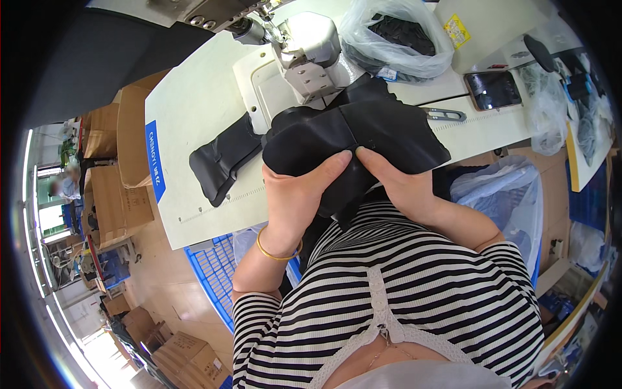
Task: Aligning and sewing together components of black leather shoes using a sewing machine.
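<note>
Both my hands grip a black sheet of leather-like material (395, 133) with a seam running across its middle. My left hand (298, 194) has its thumb pressed on top beside the seam, the other fingers hidden underneath. Close to it, on the other side of the seam, my right hand (405, 188) presses with its thumb in the same way. The piece is held over the front edge of the table, and a part of it hangs down toward my lap. Another black piece (223, 159) lies on the table at the left, by the sewing machine (308, 61).
Thread snips (446, 115) and a phone (492, 90) lie at the right of the white table (194, 220). A clear bag (424, 61) of black pieces stands behind. Blue crates (217, 272) flank my lap below. Cardboard boxes (120, 204) stand at the left.
</note>
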Demonstrator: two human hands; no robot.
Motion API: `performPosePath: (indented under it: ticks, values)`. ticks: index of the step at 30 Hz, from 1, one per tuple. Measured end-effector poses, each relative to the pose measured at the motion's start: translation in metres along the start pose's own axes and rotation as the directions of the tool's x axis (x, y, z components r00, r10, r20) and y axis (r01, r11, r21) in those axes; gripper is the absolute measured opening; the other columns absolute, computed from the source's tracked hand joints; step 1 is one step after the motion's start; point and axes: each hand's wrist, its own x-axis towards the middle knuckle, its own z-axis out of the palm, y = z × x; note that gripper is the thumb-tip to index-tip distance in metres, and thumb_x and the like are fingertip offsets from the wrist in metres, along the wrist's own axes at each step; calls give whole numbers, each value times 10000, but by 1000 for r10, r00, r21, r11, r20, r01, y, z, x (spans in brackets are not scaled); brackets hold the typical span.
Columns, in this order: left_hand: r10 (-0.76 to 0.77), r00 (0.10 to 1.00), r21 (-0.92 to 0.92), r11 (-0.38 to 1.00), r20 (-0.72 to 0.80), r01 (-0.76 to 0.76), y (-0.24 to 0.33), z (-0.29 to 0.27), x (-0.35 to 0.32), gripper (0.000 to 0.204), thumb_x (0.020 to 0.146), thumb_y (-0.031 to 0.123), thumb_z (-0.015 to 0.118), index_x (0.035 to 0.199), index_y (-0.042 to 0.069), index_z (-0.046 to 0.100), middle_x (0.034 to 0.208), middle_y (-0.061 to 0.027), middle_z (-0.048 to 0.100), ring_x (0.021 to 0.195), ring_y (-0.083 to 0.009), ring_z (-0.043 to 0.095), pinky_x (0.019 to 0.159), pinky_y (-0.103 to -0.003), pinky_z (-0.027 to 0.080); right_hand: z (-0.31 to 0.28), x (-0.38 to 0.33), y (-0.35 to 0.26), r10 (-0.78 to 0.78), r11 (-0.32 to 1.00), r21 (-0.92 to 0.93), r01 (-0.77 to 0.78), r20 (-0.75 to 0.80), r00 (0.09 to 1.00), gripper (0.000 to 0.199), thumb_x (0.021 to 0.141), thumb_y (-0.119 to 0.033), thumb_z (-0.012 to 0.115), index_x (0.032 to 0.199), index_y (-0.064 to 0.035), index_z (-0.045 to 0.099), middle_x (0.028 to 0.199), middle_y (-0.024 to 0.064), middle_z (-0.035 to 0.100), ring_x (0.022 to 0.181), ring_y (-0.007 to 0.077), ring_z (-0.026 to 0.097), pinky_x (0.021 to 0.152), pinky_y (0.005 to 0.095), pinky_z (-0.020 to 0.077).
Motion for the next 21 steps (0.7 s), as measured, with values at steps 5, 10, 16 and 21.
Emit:
performPosePath:
  ticks: [5,10,16,21]
  values:
    - [22,998,-45,999,-66,-25,10,1,2,219,718,-95,710,909,-2,656,870,-40,674,772,-106,626,721,-241,514,6,11,0,-160,977,131,168,-64,985,183,860,-28,637,1039,-1,612,911,26,628,768,94,594,669,221,488]
    - [35,997,-106,993,-71,-43,29,-7,16,218,714,-109,702,899,-2,659,860,-51,675,752,-117,632,713,-250,520,-2,30,-25,182,942,289,-171,-11,983,153,916,-142,600,1033,-43,611,864,0,614,671,47,561,487,190,446]
    - [-15,997,-195,981,-71,1,52,-16,45,228,726,-87,698,935,-9,649,881,-71,675,754,-143,647,719,-270,542,17,60,-39,88,960,268,-79,-24,996,176,919,-190,612,1009,-40,603,809,10,610,604,45,542,429,198,426]
    - [-86,995,-240,968,-47,72,55,-28,75,234,733,-65,700,955,-19,644,880,-85,667,758,-163,658,709,-286,558,27,90,-32,-72,958,275,81,-44,996,178,924,-181,599,902,-5,617,715,28,608,498,66,502,413,209,378]
